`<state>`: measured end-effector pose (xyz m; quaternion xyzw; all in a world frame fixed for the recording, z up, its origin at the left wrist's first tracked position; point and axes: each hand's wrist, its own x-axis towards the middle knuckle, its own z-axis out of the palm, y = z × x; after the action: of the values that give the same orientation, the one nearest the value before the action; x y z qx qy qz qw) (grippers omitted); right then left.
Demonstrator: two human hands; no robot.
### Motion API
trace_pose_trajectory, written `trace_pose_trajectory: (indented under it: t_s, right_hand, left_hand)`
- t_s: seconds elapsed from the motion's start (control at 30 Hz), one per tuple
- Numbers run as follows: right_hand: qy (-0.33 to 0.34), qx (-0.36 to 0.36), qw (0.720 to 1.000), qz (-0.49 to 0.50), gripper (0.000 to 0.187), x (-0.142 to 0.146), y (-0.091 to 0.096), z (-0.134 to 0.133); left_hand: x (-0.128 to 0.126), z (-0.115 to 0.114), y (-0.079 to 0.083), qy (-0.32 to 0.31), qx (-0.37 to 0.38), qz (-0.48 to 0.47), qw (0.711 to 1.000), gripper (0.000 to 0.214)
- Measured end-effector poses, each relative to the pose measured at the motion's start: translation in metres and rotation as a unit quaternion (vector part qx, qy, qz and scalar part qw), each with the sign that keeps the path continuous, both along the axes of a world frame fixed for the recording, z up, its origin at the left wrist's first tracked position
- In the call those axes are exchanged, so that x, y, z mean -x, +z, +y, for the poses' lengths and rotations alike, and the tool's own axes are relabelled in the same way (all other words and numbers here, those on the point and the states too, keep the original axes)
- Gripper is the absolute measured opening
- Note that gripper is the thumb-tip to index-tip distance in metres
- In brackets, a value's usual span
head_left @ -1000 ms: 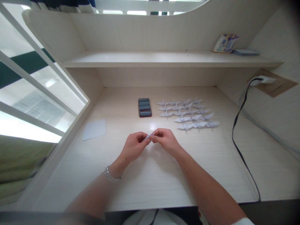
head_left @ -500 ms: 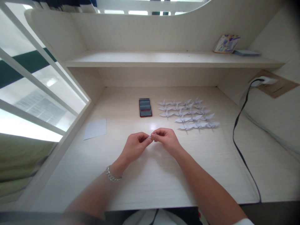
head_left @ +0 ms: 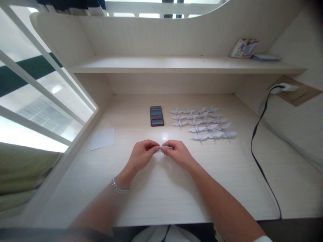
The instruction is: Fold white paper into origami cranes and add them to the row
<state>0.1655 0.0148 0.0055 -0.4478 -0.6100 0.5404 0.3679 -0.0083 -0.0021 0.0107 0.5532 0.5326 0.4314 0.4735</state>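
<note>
A small folded piece of white paper (head_left: pixel 159 150) is pinched between my two hands, above the middle of the desk. My left hand (head_left: pixel 143 154) grips its left end between thumb and fingers. On the other end, my right hand (head_left: pixel 178 153) is closed with thumb and forefinger pressed together. Fingers cover much of the paper, so its full shape is hidden. Beyond my right hand, several white origami cranes (head_left: pixel 210 127) stand in rows. A flat sheet of white paper (head_left: pixel 103 139) lies to the left of my left hand.
A dark phone (head_left: pixel 156 116) with a blurred screen lies behind my hands. A black cable (head_left: pixel 254 134) runs from the wall socket (head_left: pixel 299 90) down the desk's right side. Above the desk, a shelf (head_left: pixel 161 70) holds a colourful box (head_left: pixel 244 48). White bars (head_left: pixel 40 89) border the left side.
My hands have drawn slightly apart, the left one moving a little to the left. More of the folded paper shows between the fingertips, and it now lies more level.
</note>
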Motion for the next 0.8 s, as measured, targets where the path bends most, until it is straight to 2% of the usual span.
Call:
trace_pose_trajectory:
  t_s: [0.13, 0.2, 0.33, 0.43, 0.6, 0.8]
  right_hand:
    - [-0.057, 0.028, 0.996, 0.063, 0.023, 0.008, -0.007, -0.001]
    - [-0.071, 0.047, 0.992, 0.094, 0.024, 0.011, -0.011, -0.002]
    - [-0.028, 0.041, 0.997, 0.067, 0.023, 0.012, -0.01, -0.003]
    - [0.009, 0.021, 0.999, 0.035, 0.023, 0.011, -0.005, -0.005]
    - [0.002, 0.007, 1.0, 0.026, 0.026, 0.012, -0.004, -0.008]
    - [0.01, -0.004, 1.0, 0.01, 0.027, 0.013, -0.002, -0.011]
  left_hand:
    - [-0.005, -0.002, 0.002, 0.021, 0.012, -0.082, 0.996, 0.044]
    - [-0.007, -0.003, 0.002, 0.03, 0.009, -0.094, 0.995, 0.043]
    - [-0.008, -0.001, 0.004, 0.047, 0.002, -0.131, 0.99, 0.034]
    - [-0.007, 0.0, 0.006, 0.024, 0.028, -0.152, 0.988, 0.028]
    - [-0.008, -0.001, 0.003, -0.001, 0.037, -0.182, 0.983, 0.023]
    - [-0.007, -0.001, 0.001, 0.049, 0.026, -0.182, 0.982, 0.029]
